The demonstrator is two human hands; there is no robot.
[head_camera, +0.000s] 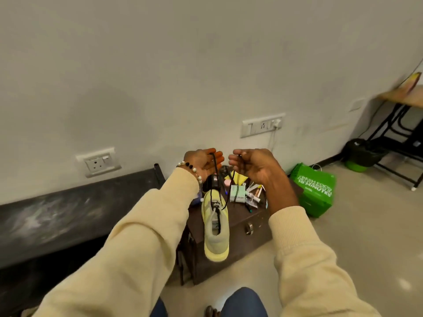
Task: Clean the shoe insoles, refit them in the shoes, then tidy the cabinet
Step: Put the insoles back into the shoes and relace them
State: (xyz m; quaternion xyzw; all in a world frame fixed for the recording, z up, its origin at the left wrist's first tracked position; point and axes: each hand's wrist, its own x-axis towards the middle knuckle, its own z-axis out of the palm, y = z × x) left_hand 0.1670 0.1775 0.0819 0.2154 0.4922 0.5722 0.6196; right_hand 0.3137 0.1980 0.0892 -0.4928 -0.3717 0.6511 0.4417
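Shoe on cluttered cabinet, laces seemingly pinched by fingers

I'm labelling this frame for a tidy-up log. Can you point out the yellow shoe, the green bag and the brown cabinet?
yellow shoe (216, 234): head view, on the heel collar and upper.
green bag (314, 191): head view, on its printed front panel.
brown cabinet (242, 219): head view, on the bare top right of the shoe.

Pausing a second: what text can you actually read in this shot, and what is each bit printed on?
"FRESH FOOD DELIVERED IN 15 MINUTES": white print on the green bag; second line partly guessed.
Smaller line beneath it on the bag: too blurred.
Shoe tongue label: dark marks, unreadable.
Small mint box on the cabinet: print too small.
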